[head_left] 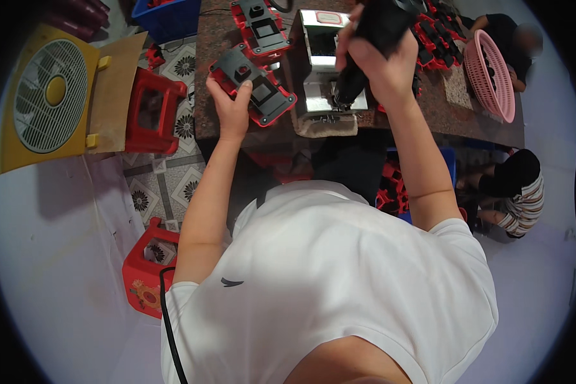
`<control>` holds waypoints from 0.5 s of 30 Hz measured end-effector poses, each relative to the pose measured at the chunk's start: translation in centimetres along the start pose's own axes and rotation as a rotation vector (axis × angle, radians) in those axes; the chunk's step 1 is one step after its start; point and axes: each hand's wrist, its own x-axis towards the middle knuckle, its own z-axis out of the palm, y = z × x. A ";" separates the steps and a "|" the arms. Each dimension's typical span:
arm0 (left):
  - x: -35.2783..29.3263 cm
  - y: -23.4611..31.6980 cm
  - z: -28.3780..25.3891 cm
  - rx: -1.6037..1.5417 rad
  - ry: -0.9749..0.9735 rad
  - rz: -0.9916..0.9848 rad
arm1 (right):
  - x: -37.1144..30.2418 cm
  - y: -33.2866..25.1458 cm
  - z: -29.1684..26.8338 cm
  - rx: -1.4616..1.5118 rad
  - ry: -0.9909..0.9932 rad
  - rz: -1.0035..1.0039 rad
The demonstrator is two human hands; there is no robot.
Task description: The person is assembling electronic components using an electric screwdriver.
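Note:
My left hand grips the near-left side of a red-and-black plastic housing, its thumb on the black top face. This housing has a raised knob and a square recess, and it lies at the table's left edge. My right hand is wrapped around a black power screwdriver pointing down. The screwdriver's tip is at the front of a silver metal box, which looks like a screw feeder; whether it touches is hard to see. A second, similar housing lies just beyond the held one.
The brown speckled table also bears a pile of red-and-black parts and a pink basket. Another person sits at the far right, and one in stripes nearer. A yellow fan and red stools stand left.

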 end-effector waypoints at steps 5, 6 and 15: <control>0.2 -1.0 -0.1 0.056 -0.022 0.049 | -3.6 1.6 -1.0 0.060 0.079 -0.167; 0.2 -0.9 0.0 0.024 -0.025 0.034 | -4.0 1.7 -0.9 0.045 0.083 -0.176; 0.0 -0.4 -0.3 0.021 -0.011 0.013 | 1.3 0.0 1.4 0.258 0.217 0.144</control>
